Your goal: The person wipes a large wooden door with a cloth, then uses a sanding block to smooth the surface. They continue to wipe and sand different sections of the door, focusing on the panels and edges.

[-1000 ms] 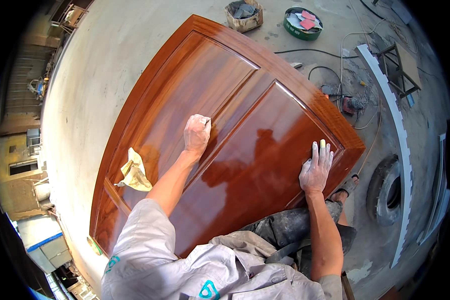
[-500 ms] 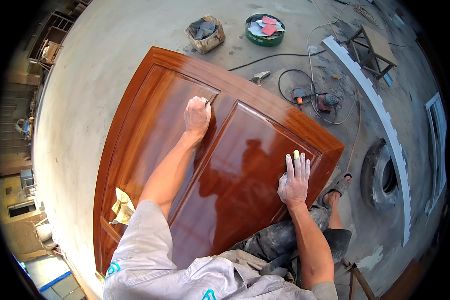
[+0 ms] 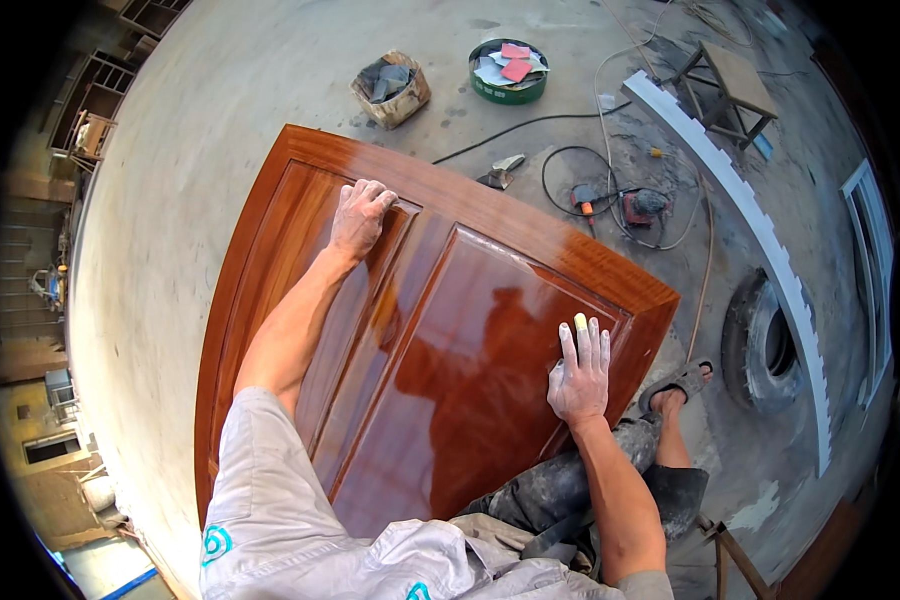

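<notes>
A glossy red-brown wooden door (image 3: 530, 400) with recessed panels and raised mouldings lies in front of me. Near its far edge, my left hand (image 3: 362, 215) has its fingers curled down at the top moulding of the left panel. Whatever those fingers hold, if anything, is hidden beneath them. My right hand (image 3: 580, 375) rests flat on the right panel near its right end, fingers stretched out and holding nothing. A yellow wrap covers one of its fingertips. Pale dust coats both hands. The glossy surface mirrors a dark silhouette.
Beyond the door stand a worn box (image 3: 392, 92) of dark scraps and a green round tub (image 3: 508, 75) with red and white pieces. A corded power tool (image 3: 645, 207) lies on the floor. To the right are a notched white strip (image 3: 740, 190), a stool (image 3: 727, 85) and a tyre (image 3: 762, 340).
My left hand has moved left, from the panel's inner side moulding to its top moulding. The right hand stays flat on its panel. The view has shifted slightly; my left arm now covers the yellowish sheet.
</notes>
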A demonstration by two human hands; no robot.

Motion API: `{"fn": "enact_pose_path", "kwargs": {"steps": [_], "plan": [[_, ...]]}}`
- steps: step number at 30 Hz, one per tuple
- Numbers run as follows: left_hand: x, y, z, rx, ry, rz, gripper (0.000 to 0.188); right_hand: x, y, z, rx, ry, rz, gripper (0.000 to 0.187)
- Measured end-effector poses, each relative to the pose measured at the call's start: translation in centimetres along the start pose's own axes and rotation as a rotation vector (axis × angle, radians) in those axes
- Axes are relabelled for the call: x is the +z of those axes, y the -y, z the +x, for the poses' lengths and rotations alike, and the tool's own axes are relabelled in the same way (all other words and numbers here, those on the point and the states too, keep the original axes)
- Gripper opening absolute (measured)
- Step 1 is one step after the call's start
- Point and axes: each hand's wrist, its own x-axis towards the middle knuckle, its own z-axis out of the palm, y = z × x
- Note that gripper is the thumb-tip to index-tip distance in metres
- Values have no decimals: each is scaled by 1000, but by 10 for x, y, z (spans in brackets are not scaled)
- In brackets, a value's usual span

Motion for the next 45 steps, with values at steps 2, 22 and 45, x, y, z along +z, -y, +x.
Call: {"fn": "enact_pose_path", "kwargs": {"steps": [2,22,45], "plan": [[7,7,-3,49,-6,8,16,1,0,0,2,-8,14,75],[28,-33,5,82,-122,-137,18,-3,-3,0,28,11,38,75],[6,62,-10,-43,-57,-136,9,1,-3,2,18,7,7,74]]}}
